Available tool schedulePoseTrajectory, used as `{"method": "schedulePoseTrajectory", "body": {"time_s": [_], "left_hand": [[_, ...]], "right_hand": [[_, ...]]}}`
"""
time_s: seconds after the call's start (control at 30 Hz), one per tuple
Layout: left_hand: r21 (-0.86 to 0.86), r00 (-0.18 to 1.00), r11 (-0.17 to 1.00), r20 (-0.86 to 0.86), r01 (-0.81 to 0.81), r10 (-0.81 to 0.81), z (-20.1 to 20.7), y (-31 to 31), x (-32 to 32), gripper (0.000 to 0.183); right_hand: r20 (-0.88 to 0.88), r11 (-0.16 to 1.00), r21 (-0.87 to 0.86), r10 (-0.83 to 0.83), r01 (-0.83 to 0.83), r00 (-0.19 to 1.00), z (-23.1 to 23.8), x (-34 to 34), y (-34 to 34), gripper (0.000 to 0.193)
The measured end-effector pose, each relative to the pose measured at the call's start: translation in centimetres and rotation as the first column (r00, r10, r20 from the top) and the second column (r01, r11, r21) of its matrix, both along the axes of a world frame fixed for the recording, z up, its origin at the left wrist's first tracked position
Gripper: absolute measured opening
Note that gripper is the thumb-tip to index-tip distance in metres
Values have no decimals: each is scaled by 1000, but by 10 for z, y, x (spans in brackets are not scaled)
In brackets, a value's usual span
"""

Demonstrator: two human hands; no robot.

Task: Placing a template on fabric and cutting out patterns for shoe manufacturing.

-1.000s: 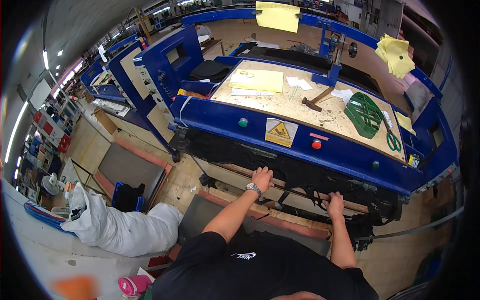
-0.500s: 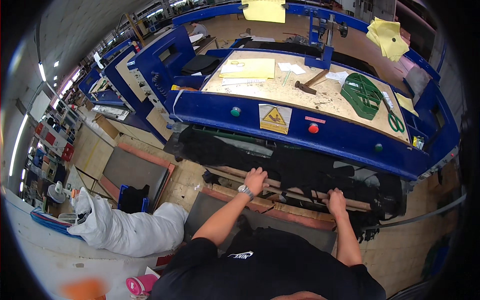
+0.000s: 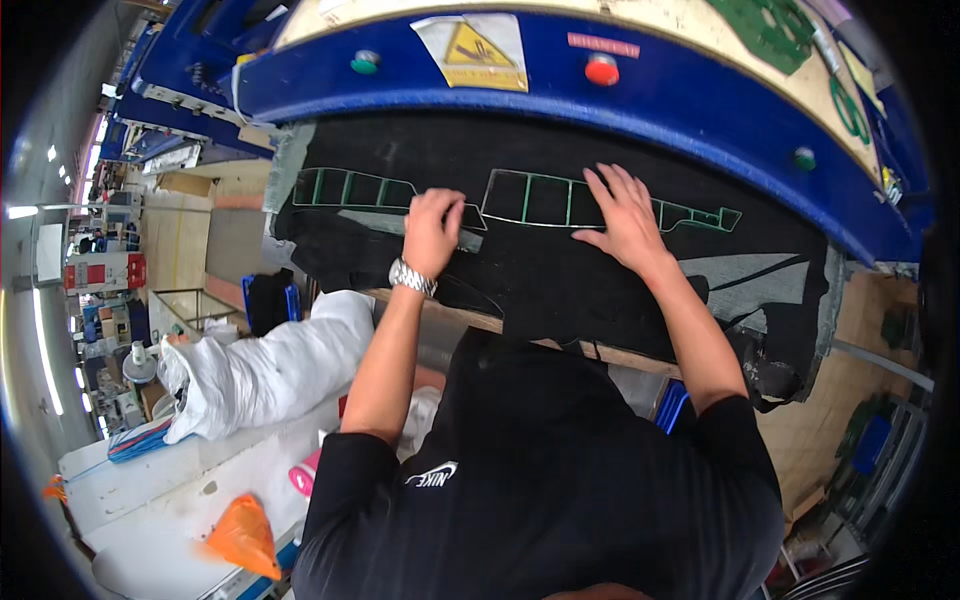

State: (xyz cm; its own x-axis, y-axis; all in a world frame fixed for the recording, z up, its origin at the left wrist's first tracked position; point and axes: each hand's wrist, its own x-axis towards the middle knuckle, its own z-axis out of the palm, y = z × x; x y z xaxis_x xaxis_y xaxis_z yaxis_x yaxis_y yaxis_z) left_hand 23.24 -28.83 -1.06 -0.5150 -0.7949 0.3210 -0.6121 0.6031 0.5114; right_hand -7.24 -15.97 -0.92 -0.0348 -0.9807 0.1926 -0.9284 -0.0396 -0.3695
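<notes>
Two long, narrow cutting dies with thin metal edges and green inner parts lie end to end on black fabric (image 3: pixel 570 290). My left hand (image 3: pixel 433 232), a metal-banded watch on its wrist, curls its fingers closed over the right part of the left cutting die (image 3: pixel 345 188). Some of that die is hidden under the hand. On the right cutting die (image 3: pixel 548 200), my right hand (image 3: pixel 625 222) lies open, fingers stretched and thumb apart, covering the die's middle.
Just beyond the fabric runs a blue press beam (image 3: pixel 480 105) with a red button (image 3: pixel 602 70) and green buttons. Grey patches show around the black fabric. A wooden edge (image 3: pixel 440 312) lies on my side. At left are a white sack (image 3: pixel 270 370) and an orange bag (image 3: pixel 243 537).
My view has moved closer to the press. Both hands have left the wooden bar at the near edge and reached forward onto the cutting dies, now visible on the fabric.
</notes>
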Motion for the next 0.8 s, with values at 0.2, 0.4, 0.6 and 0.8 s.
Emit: {"method": "schedulePoseTrajectory", "body": {"time_s": [0.2, 0.4, 0.6, 0.8], "left_hand": [[235, 993, 972, 113, -7, -21, -42, -6, 10, 16], [289, 982, 957, 189, -32, -25, -55, -2, 19, 17], [215, 897, 965, 380, 151, -225, -32, -3, -52, 37], [286, 863, 934, 392, 216, -319, -38, -6, -64, 28]], "right_hand": [[177, 952, 195, 202, -236, 963, -11, -7, 10, 85], [236, 977, -20, 213, -214, 948, 95, -28, 36, 83], [153, 955, 216, 174, -205, 973, 133, -38, 99, 81], [123, 870, 451, 162, -200, 979, 55, -28, 163, 85]]}}
